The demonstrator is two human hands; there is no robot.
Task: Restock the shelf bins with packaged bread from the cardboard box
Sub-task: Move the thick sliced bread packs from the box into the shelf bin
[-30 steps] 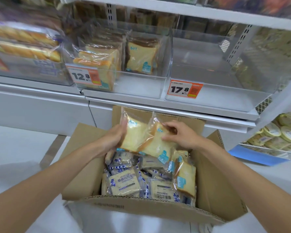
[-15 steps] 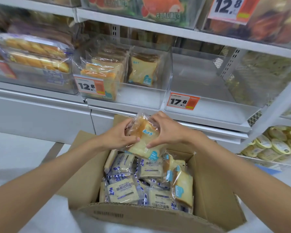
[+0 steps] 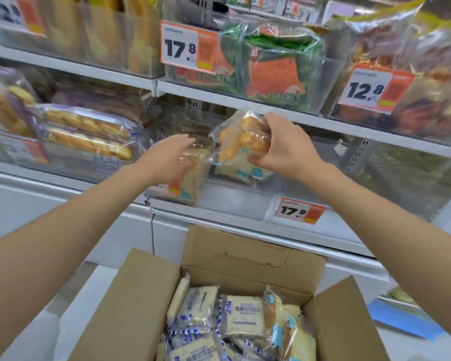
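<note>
Held in the right hand (image 3: pixel 284 148), fingers curled round it: a bread packet (image 3: pixel 241 142), up at the mouth of the clear shelf bin (image 3: pixel 232 203), well above the open cardboard box (image 3: pixel 245 254). Beside it the left hand (image 3: pixel 168 161), fingers straight, at a standing packet (image 3: pixel 186 182) in that bin. Readable: lower price tag (image 3: pixel 300 211) "17.8"; upper left tag (image 3: pixel 185 46) "17.8"; upper right tag (image 3: pixel 372 87) "12.8".

**A:** what kind of place is this, somebody's pantry?

**B:** nah, it's a shop, looks like the bread aisle. Tiers of white shelves (image 3: pixel 323 120), clear bins (image 3: pixel 232 201) full of bagged bread (image 3: pixel 89 134), and orange-and-white price tags stuck on the fronts: 17.8 (image 3: pixel 182 45), 12.8 (image 3: pixel 370 87), another 17.8 (image 3: pixel 298 211) lower down.

**A:** and the open cardboard box (image 3: pixel 130 308)?

**B:** sits below the shelves, crammed with wrapped bread packs (image 3: pixel 242 316).
</note>
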